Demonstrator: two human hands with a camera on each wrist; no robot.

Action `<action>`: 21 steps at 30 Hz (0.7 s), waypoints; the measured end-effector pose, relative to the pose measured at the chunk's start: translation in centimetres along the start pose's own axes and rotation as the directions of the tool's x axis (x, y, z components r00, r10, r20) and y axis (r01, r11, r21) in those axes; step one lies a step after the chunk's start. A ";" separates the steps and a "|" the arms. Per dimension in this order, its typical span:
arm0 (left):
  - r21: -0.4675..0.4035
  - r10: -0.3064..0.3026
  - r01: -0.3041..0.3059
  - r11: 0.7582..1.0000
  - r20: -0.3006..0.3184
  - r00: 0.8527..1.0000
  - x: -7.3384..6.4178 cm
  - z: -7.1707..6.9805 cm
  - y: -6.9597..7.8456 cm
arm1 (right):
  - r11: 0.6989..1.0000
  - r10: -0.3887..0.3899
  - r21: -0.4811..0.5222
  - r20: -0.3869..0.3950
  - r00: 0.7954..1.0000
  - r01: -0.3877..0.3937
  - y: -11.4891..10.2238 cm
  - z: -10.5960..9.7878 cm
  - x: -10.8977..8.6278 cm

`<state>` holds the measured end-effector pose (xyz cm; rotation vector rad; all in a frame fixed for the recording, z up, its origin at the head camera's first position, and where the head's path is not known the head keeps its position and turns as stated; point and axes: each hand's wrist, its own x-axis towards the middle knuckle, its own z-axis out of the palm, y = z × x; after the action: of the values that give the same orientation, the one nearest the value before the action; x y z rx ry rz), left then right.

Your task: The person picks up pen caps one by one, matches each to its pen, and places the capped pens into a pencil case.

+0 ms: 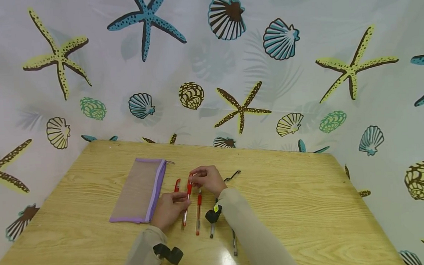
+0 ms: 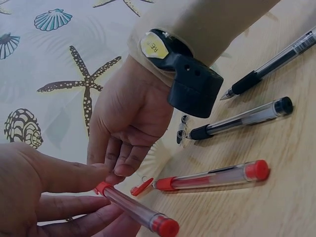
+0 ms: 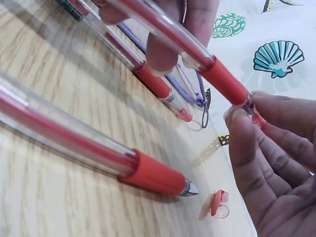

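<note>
A clear-barrelled red gel pen [image 1: 186,208] is held up between both hands. My left hand [image 1: 170,210] pinches its barrel between thumb and fingers. At the pen's tip, my right hand [image 1: 209,180] pinches a small cap with a red part [image 3: 258,120]; the fingers hide most of it. Just right of these hands lies an uncapped red pen [image 1: 199,213], its loose cap [image 3: 217,203] beyond the tip. Another red pen [image 3: 153,81] lies to the left, partly behind the left hand in the head view.
Left of the hands lies a mesh pouch [image 1: 137,190] with purple edging. Two black pens, one nearer [image 2: 242,118] and one farther right [image 2: 271,64], lie uncapped under the right forearm. Black caps [image 1: 232,175] lie beyond them. A seashell-patterned cloth [image 1: 204,121] hangs behind the wooden table [image 1: 309,207].
</note>
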<state>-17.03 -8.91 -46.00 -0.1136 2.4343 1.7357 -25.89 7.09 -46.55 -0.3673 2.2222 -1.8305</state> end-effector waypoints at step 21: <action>0.161 0.043 -0.043 0.986 0.000 0.999 0.0 -0.8 0.0 | 0.995 0.088 -0.057 0.010 0.996 -0.087 0.5 0.9 0.9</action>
<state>-17.06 -9.67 -45.75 -0.0463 2.5865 1.5476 -26.48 6.05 -47.19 -0.2864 2.2482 -1.7194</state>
